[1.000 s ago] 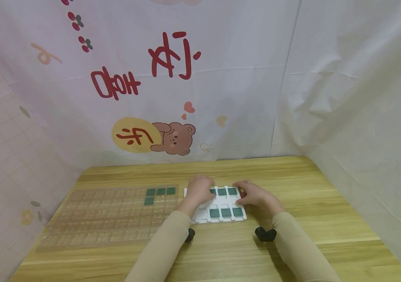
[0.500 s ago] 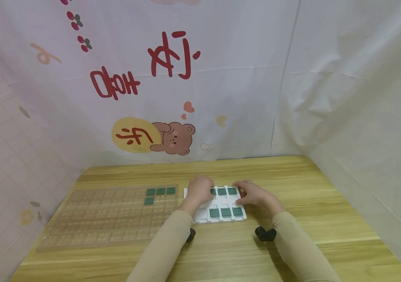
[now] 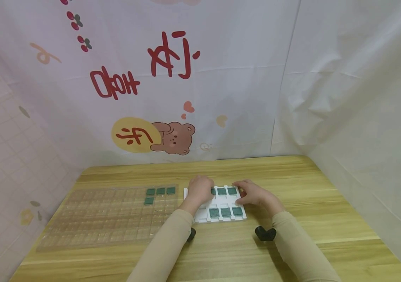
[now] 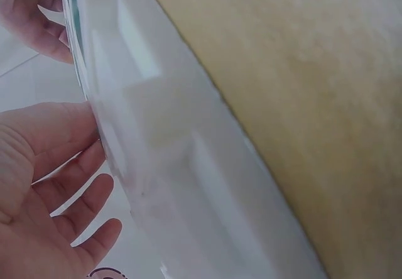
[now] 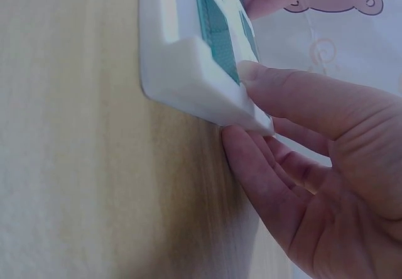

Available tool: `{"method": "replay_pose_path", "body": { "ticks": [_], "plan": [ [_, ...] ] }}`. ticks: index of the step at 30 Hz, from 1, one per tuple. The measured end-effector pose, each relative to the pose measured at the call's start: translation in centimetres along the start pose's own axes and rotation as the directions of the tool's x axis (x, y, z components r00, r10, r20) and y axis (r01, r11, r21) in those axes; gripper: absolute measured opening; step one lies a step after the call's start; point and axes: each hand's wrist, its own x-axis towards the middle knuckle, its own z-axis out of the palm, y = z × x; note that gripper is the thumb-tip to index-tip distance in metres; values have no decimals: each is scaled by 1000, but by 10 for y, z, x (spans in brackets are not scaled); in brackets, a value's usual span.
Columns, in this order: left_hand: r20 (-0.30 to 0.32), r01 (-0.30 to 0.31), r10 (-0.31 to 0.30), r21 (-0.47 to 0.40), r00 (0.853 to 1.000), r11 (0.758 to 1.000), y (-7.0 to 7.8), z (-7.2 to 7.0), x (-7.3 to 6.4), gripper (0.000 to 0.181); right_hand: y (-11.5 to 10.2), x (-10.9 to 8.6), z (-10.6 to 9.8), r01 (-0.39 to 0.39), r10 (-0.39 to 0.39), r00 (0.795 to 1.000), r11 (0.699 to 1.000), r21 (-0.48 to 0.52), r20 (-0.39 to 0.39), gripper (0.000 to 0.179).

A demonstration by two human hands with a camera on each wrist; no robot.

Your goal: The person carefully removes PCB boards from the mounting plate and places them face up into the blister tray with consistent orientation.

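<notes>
A white slotted tray (image 3: 224,201) lies on the table, with several green square chips (image 3: 225,212) seated in two rows. My left hand (image 3: 199,190) reaches over its back left part, hiding some slots. Thumb and index fingertip come together right at the tray, beside a chip, in the left wrist view; the remaining fingers (image 4: 88,207) spread loosely. I cannot tell whether a chip is between those two tips. At the tray's right end, my right hand (image 5: 326,147) grips the edge, thumb on top next to a chip (image 5: 217,34) and fingers against the side.
Left of the white tray lies a large clear plastic tray (image 3: 115,188) with many small pockets; several green chips (image 3: 149,201) sit in its back right corner. Black wrist mounts (image 3: 265,234) hang by the sleeves. Printed cloth (image 3: 242,98) hangs behind the wooden table (image 3: 228,250).
Almost nothing differs. Both hands stay at the white tray, and the left forearm has shifted only very slightly to the right.
</notes>
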Motion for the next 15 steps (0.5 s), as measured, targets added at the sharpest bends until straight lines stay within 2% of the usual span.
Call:
{"method": "replay_pose_path", "body": {
  "ticks": [15],
  "plan": [
    [18,5,-5,-10,1000,1000,-1,1,1,19,2,1,0,3,-3,1000,1000,2,0,68]
  ]
}}
